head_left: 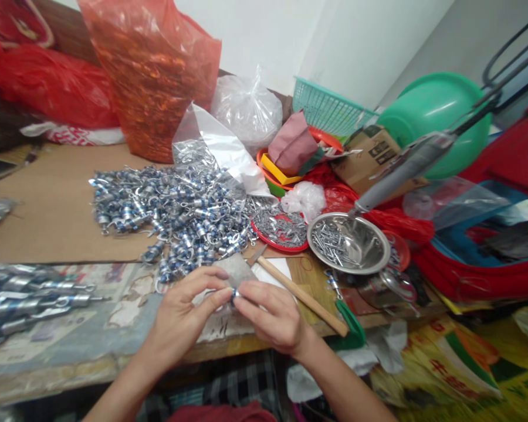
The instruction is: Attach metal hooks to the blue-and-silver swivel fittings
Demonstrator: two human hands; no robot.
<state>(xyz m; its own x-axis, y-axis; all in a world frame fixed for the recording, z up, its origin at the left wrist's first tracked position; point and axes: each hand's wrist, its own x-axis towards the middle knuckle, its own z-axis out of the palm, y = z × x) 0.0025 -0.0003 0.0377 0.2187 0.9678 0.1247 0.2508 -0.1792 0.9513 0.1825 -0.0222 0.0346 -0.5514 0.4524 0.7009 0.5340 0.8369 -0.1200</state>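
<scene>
Between the fingertips of both hands is a small blue-and-silver metal part (234, 295), mostly covered by the fingers. My left hand (185, 310) pinches it from one side and my right hand (275, 313) from the other, close above the bench's front edge. Just behind the fingers is a grey metal block (237, 268). A hammer (305, 298) with a wooden handle lies to the right of my right hand. Beyond my left hand spreads a big heap of blue-and-silver metal fittings with hooks (189, 211).
Right of the heap are a red plate of small metal pieces (286, 245) and a steel bowl (378, 266) holding metal pins. Long rows of fittings (26, 299) lie at left. Plastic bags (158, 76), a teal basket (330, 102) and a green basin (440, 117) stand behind.
</scene>
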